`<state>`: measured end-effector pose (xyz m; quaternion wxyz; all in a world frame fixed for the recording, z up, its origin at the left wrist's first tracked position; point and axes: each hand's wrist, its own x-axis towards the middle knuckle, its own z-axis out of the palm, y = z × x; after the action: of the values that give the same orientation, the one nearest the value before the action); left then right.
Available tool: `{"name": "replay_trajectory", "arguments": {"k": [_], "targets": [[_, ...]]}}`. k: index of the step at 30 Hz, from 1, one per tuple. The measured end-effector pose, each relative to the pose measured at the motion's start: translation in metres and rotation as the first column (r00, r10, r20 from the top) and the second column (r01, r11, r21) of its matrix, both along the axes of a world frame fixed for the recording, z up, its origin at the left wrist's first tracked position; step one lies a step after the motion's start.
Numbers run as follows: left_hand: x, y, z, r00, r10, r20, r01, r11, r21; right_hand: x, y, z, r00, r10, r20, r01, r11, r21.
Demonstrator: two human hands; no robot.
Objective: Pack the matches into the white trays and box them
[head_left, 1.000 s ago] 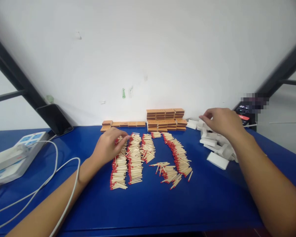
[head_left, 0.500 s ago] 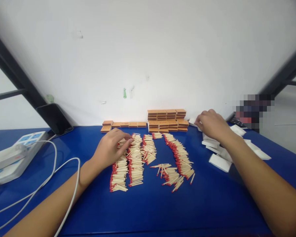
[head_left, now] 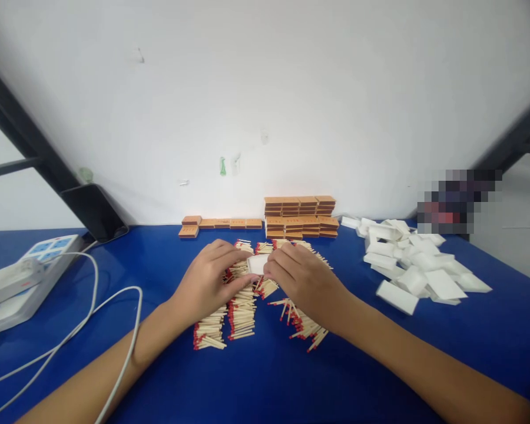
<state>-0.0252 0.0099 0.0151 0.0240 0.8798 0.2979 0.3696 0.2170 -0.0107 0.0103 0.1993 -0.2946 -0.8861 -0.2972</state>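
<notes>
The left hand point(head_left: 212, 280) pinches one end of a small white tray point(head_left: 257, 264) between thumb and forefinger; the right hand point(head_left: 307, 280) has its fingers closed over the other end, its thumb's placing unclear. The tray sits between both sets of fingertips, above the matches point(head_left: 242, 312). Light pressure suits it best, as its walls look thin and likely to buckle. Keeping it level and the knuckles raised should spare the rows beneath the fingers from being scattered.
</notes>
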Motion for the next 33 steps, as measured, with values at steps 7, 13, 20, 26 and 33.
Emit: {"name": "replay_trajectory", "arguments": {"k": [7,13,20,26,33], "targets": [[0.001,0.002,-0.004,0.999,0.012,0.045,-0.006,0.991,-0.132,0.003,-0.002,0.006,0.997,-0.002,-0.077,-0.006,0.994,-0.113],[-0.009,0.011,-0.008,0.997,0.072,0.013,-0.071,0.997,-0.025,0.035,0.007,0.024,0.935,-0.026,-0.353,-0.208,0.766,-0.609],[-0.018,0.019,-0.012,0.997,0.071,-0.035,-0.069,0.995,0.070,0.040,0.009,0.021,0.965,-0.108,-0.238,-0.169,0.441,-0.882],[-0.011,0.009,-0.005,0.999,0.042,-0.012,-0.040,0.991,0.129,0.020,-0.001,0.013,0.978,-0.148,-0.146,-0.080,0.381,-0.921],[-0.005,0.004,-0.003,0.998,0.017,-0.064,-0.006,0.987,0.164,0.022,-0.005,0.011,0.984,-0.168,-0.053,0.017,0.388,-0.921]]}}
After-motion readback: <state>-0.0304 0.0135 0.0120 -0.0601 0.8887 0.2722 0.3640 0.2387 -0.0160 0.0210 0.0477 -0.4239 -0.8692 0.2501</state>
